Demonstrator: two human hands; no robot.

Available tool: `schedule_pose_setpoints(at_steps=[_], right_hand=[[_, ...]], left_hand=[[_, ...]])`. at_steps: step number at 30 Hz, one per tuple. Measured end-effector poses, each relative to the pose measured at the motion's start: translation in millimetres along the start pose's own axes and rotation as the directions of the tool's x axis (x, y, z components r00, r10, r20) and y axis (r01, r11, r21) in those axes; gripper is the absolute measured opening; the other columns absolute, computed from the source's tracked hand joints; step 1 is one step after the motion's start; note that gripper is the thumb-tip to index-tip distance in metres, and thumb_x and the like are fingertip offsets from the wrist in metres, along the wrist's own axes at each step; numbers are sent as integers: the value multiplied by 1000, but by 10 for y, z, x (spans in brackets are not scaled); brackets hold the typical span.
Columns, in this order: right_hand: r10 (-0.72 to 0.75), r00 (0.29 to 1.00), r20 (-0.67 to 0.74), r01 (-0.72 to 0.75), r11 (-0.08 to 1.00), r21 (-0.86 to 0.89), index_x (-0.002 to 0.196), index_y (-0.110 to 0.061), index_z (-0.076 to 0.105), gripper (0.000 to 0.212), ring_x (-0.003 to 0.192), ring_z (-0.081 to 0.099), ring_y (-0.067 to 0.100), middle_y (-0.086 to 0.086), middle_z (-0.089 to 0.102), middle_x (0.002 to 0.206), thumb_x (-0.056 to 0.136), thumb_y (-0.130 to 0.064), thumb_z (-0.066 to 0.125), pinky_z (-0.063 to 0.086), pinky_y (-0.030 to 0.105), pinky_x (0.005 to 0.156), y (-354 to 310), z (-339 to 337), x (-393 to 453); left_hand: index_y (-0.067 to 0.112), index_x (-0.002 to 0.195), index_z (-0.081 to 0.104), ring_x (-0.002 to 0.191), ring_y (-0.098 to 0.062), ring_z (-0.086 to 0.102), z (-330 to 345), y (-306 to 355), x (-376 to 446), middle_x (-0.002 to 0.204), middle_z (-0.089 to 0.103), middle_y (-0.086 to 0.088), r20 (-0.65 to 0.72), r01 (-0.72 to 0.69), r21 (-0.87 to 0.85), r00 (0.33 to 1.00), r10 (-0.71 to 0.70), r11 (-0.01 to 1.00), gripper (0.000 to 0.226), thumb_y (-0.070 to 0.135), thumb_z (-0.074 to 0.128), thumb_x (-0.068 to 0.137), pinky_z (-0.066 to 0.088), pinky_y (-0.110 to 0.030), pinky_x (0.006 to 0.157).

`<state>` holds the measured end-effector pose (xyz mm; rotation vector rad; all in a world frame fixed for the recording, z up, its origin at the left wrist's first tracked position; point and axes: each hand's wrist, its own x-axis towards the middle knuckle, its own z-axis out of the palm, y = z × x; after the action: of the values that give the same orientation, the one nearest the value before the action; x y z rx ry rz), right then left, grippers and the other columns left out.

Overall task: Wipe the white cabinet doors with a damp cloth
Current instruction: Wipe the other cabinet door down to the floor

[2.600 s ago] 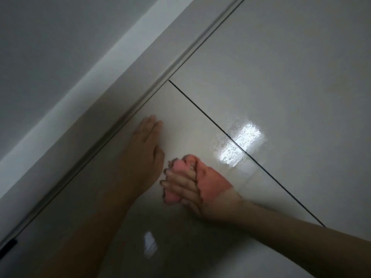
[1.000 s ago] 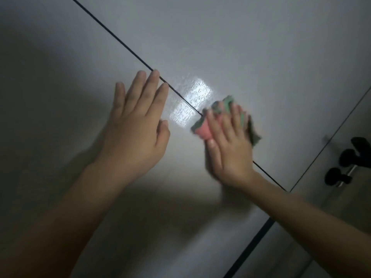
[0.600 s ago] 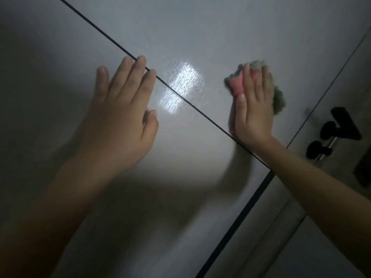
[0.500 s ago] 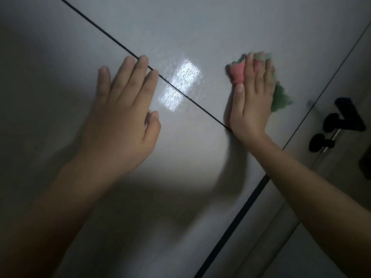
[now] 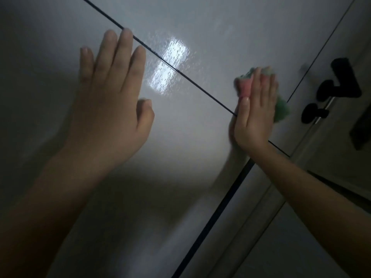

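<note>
1. Leftmost, the left hand lies flat against the glossy white cabinet door, fingers straight and close together, pointing up and slightly right, holding nothing; the middle fingertip just reaches the thin dark seam that runs diagonally from upper left to lower right between two door panels.
2. Just right of that hand, a bright patch of reflected light straddles the seam, and the surface there looks streaked.
3. Further right, the right hand presses a pink and green cloth flat against the upper door panel, fingers straight and together, pointing up; the heel of the hand sits over the seam.
4. That cloth is bunched beneath the fingers, its long axis tilted from upper left to lower right: pink shows beside the thumb, and green sticks out past the hand's right edge. It is slightly blurred.
5. At the right edge, beyond a vertical gap, dark round knobs on a metal bar stand near the cloth but apart from it.
</note>
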<state>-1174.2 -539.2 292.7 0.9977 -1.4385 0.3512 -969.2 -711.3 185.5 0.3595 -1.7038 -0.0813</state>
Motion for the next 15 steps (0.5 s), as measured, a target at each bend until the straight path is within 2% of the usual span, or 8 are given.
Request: schedule_pose_setpoints(at_steps=[3, 5, 7, 8, 10, 11, 13, 15], right_hand=[[90, 990, -111, -82, 994, 72, 149, -8, 23, 53, 144, 13, 35, 17, 24, 155, 101, -30, 19, 6, 45, 118, -29, 106, 84], [55, 995, -87, -49, 996, 73, 150, -12, 18, 54, 145, 10, 36, 14, 19, 157, 101, -34, 16, 5, 49, 118, -229, 192, -245], [-94, 995, 30, 92, 994, 58, 151, -18, 10, 53, 145, 8, 37, 9, 14, 157, 101, -35, 16, 6, 54, 117, -438, 210, -803], [-195, 976, 99, 191, 980, 48, 150, -19, 13, 51, 144, 9, 37, 10, 17, 155, 101, -33, 20, 7, 56, 116, -513, 206, -1096], [-364, 909, 200, 372, 928, 1, 146, -19, 29, 48, 143, 12, 35, 14, 32, 150, 99, -31, 31, 5, 54, 115, -543, 150, -1516], [-404, 882, 242, 420, 908, -14, 144, -20, 35, 47, 143, 13, 33, 15, 37, 147, 99, -31, 34, 4, 52, 116, -486, 110, -1584], [-364, 883, 296, 386, 922, -16, 145, -18, 32, 47, 144, 12, 36, 18, 34, 148, 101, -34, 27, 7, 53, 117, -346, 76, -1448], [-177, 948, 263, 190, 981, -25, 146, -13, 24, 51, 143, 12, 42, 20, 24, 152, 102, -36, 13, 9, 55, 117, -247, 56, -1134]], left_hand=[[-4, 145, 26, 143, -42, 12, 0, -1, -32, 154, 16, -26, 6, -22, 49, 1000, 21, 999, 71, 25, 43, 82, 9, -59, 111], [-5, 144, 25, 142, -43, 14, -7, 8, -71, 153, 17, -27, -6, -21, 47, 1000, 21, 999, 71, 25, 43, 82, 13, -62, 111], [-5, 145, 25, 142, -43, 14, 11, 58, -95, 153, 18, -28, -18, -4, 18, 1000, 5, 1000, 70, 25, 41, 83, 13, -65, 111], [-4, 145, 25, 143, -42, 14, 22, 94, -99, 153, 17, -27, -16, -4, 7, 1000, 4, 1000, 69, 25, 40, 83, 13, -65, 111], [-4, 144, 26, 144, -40, 12, 69, 204, -121, 154, 17, -25, -5, -20, -21, 1000, 20, 1000, 68, 26, 39, 85, 9, -66, 111], [-3, 144, 27, 144, -39, 11, 101, 283, -142, 155, 16, -24, 4, -30, -38, 1000, 31, 999, 67, 26, 39, 85, 5, -64, 112], [-2, 146, 27, 146, -36, 7, 169, 416, -201, 157, 13, -22, 36, -45, -57, 998, 47, 997, 68, 28, 39, 85, -2, -60, 113], [0, 147, 25, 147, -33, 5, 233, 514, -274, 158, 10, -19, 68, -59, -72, 996, 64, 996, 70, 30, 38, 86, -3, -58, 113]])
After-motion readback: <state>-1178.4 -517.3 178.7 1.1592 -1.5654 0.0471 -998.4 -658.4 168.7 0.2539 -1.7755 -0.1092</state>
